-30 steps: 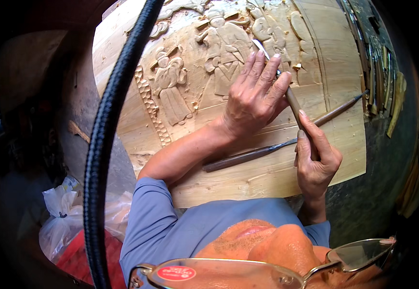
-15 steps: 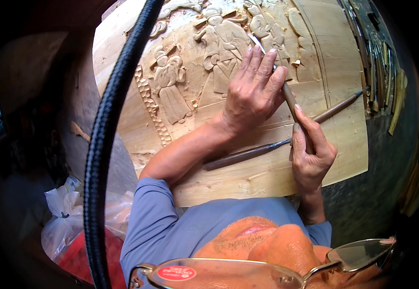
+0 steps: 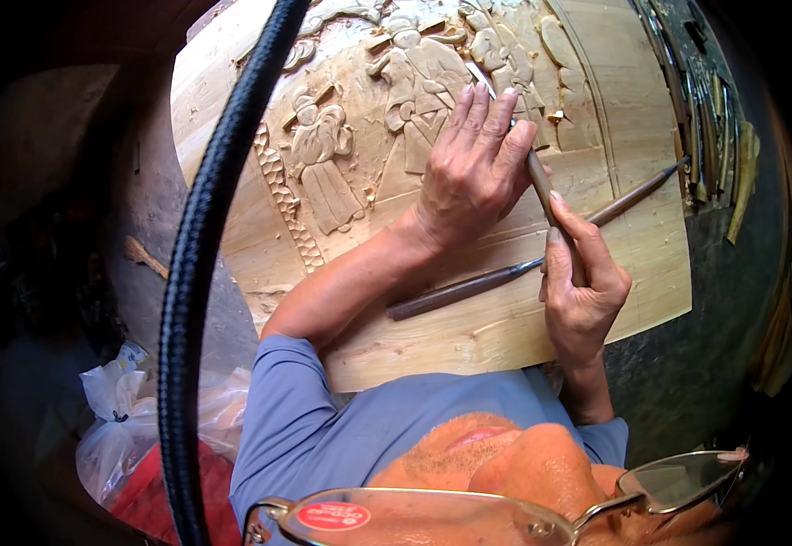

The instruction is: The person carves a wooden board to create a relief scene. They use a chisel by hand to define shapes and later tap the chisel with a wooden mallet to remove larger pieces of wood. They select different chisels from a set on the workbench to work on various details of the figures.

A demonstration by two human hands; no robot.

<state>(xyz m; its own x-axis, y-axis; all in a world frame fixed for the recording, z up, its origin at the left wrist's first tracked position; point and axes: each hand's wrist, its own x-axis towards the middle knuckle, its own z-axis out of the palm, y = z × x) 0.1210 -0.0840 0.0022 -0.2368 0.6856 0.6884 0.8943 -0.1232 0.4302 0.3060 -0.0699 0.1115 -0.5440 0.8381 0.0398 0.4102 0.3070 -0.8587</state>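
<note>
A wooden board [image 3: 637,282], carved in relief with robed figures [image 3: 323,173], lies in front of me. Slantwise across it runs a carving chisel [image 3: 542,185] with a brown handle, its bright blade at a robed figure near the far side. My left hand [image 3: 473,173] is laid over the chisel's front part, fingers extended along the blade and thumb side against the shaft. The exact contact underneath is hidden. Lower right, my right hand [image 3: 587,287] is closed round the rear of the handle, thumb and forefinger along it.
Two more tools rest on the board: a dark-handled one [image 3: 460,293] below my left hand and a brown-handled one [image 3: 637,196] to the right. Several carving tools [image 3: 710,127] lie at the far right. A black braided cable [image 3: 198,255] crosses the left; a plastic bag [image 3: 114,409] sits lower left.
Both hands and the chisel have shifted slightly to the left. The grip looks the same, and the two tools lying on the board stay in place.
</note>
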